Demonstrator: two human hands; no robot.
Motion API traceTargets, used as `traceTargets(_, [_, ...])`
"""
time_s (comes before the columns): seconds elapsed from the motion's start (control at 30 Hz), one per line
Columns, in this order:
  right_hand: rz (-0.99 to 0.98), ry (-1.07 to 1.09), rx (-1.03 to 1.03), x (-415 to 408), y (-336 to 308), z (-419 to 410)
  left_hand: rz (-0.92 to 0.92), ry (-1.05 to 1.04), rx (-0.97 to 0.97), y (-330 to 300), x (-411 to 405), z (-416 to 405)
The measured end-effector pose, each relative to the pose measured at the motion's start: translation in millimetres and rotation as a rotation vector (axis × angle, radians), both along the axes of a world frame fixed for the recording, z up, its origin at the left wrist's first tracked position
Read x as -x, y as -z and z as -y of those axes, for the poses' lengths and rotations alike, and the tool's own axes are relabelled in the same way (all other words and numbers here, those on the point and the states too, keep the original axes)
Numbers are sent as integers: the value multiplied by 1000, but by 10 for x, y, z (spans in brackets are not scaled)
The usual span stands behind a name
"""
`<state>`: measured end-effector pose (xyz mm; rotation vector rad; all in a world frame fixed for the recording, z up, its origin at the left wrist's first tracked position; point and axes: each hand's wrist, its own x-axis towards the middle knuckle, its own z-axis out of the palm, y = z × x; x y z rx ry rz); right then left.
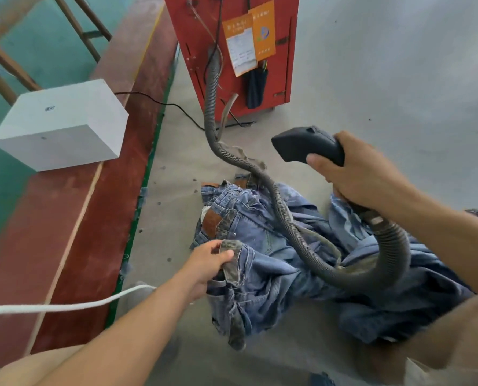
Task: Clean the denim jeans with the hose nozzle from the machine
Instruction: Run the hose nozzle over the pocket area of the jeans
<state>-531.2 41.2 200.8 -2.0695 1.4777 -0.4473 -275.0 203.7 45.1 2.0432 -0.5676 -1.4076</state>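
I see the grey floor (371,79) under everything; beyond my right hand (363,174) stands the red machine (232,51), with orange papers (249,43) and a dark pouch (256,90) hanging on it; far left of my left hand (207,263) sits a white box (62,123) on a red strip (73,218); the denim jeans (274,260) lie crumpled below both hands; the ribbed hose (260,185) crosses over them; my right hand grips the black nozzle (302,143), lifted above the jeans; my left fingers pinch a dirty waistband fold (231,263); a white cord (65,305) passes left of my left forearm.
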Motion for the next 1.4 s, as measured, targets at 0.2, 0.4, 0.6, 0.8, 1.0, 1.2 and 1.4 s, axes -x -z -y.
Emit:
traceTargets(0.2, [756, 406, -376, 172, -325, 256, -327, -271, 81, -107, 191, 135])
traceTargets(0.4, [417, 186, -399, 478, 23, -364, -473, -397, 127, -194, 258, 88])
traceTargets(0.6, [-377, -252, 198, 378, 222, -610, -557, -407, 213, -311, 299, 65])
traceTargets(0.8, [-321, -385, -154, 232, 421, -1091, -503, -452, 250, -336, 413, 77])
traceTargets(1.0, [-224, -300, -270, 66, 520, -932, -523, -403, 270, -315, 448, 58])
traceTargets(1.2, [-144, -250, -286, 241, 386, -732, -576, -430, 253, -315, 415, 41])
traceTargets(1.4, [-220, -304, -287, 35, 551, -857, -582, -372, 231, -297, 422, 12])
